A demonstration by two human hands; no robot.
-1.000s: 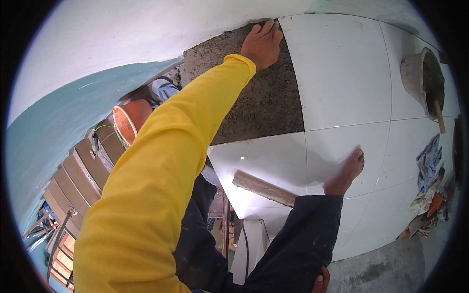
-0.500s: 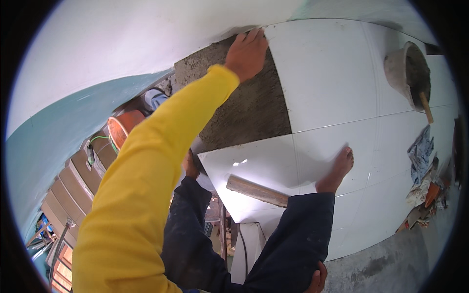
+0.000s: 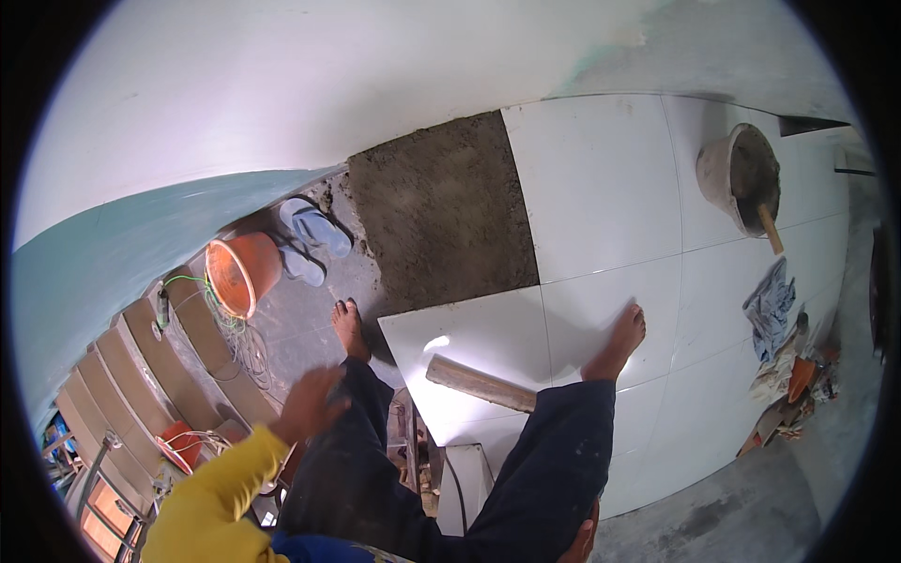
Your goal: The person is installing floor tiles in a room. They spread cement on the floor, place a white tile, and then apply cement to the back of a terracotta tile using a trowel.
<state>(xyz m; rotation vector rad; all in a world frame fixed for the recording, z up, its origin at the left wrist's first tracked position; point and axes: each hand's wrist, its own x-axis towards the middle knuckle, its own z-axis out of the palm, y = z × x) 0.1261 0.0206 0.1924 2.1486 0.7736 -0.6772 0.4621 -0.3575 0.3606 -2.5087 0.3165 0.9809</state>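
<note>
My left hand (image 3: 312, 402), slightly blurred, hangs above my left leg in dark trousers (image 3: 371, 394), fingers loosely apart and holding nothing. My right hand (image 3: 582, 533) grips the side of my right thigh, partly hidden by it. A square of wet grey mortar (image 3: 441, 211) lies against the white wall, bordered by white floor tiles (image 3: 591, 178). A long, mortar-smeared wooden bar (image 3: 474, 383) lies on the tile between my bare feet.
At left are blue flip-flops (image 3: 319, 227), an orange bucket (image 3: 242, 274), cables (image 3: 246, 352) and descending steps (image 3: 197, 342) with a railing. At right stand a mortar bucket (image 3: 723, 174) with a wooden handle, a crumpled cloth (image 3: 770, 305) and a pile of scraps (image 3: 793, 403).
My left hand has left the top edge of the mortar square and swung down toward my left knee, uncovering the mortar, flip-flops and left foot. My right hand stays at my thigh.
</note>
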